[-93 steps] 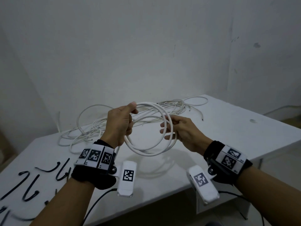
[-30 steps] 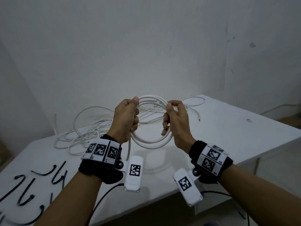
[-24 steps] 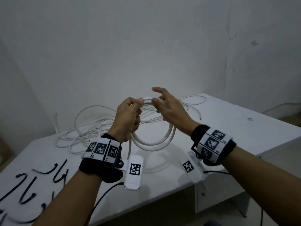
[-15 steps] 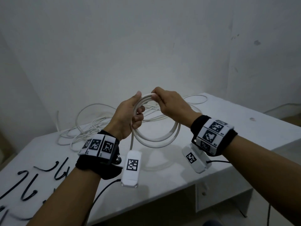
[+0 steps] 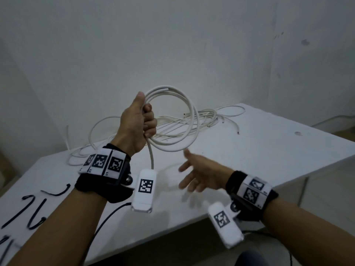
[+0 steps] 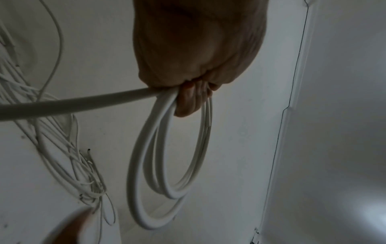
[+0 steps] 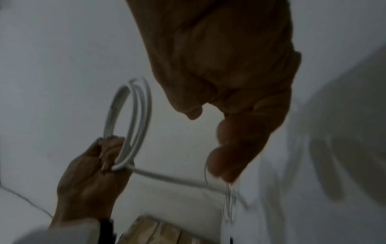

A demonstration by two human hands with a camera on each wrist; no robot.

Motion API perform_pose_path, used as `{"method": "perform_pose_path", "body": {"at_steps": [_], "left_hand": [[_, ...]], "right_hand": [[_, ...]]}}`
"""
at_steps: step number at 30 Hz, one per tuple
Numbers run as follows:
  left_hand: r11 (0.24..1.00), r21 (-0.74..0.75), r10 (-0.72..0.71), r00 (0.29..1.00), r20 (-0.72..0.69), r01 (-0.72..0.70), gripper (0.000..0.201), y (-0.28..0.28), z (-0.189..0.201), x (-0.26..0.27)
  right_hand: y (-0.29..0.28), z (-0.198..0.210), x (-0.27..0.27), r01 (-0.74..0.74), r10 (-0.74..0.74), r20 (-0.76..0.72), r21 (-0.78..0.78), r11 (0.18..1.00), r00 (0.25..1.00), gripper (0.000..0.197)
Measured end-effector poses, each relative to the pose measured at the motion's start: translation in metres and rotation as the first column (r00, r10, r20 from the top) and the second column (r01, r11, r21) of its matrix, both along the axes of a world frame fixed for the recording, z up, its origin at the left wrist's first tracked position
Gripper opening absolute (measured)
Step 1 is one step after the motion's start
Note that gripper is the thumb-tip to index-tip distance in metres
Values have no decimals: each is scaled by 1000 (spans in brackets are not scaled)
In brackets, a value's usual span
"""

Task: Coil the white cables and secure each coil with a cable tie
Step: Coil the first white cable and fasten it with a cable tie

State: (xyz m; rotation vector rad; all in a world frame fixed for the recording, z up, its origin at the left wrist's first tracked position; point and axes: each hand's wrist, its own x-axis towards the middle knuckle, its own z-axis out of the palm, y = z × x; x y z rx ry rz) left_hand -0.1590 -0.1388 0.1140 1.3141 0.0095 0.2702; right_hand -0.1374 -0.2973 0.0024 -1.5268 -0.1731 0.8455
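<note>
Black cable ties [image 5: 36, 210] lie scattered at the table's [image 5: 269, 150] left edge. The left hand [image 5: 136, 123] is fisted around one side of the white cable coil [image 5: 184, 120], held upright above the table, its ring opening rightward, one loose tail [image 5: 151, 156] hanging straight down. Loose white cables [image 5: 209, 118] sprawl lengthwise along the far edge. The right hand [image 5: 199, 174], fingers spread and empty, hovers below the coil.
</note>
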Motion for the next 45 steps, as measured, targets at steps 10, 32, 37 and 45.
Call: {"method": "perform_pose_path", "body": {"at_steps": [10,32,37,45], "left_hand": [[994,-107,-28,999,-18,26,48,9,-2,-13],[934,322,-109,982,-156,155,44,-17,-23,0],[917,380,-98,992,-84,122,44,-26,-19,3],[882,466,-81,997,-7,74,44,-30,-22,3]], "right_hand": [[55,20,14,468,18,-553,721,511,833,7],[-60,87,65,198,-334,447,323,925,830,23],[-53,80,50,117,-197,652,165,979,732,26],[-44,85,35,105,-148,697,105,989,701,35]]}}
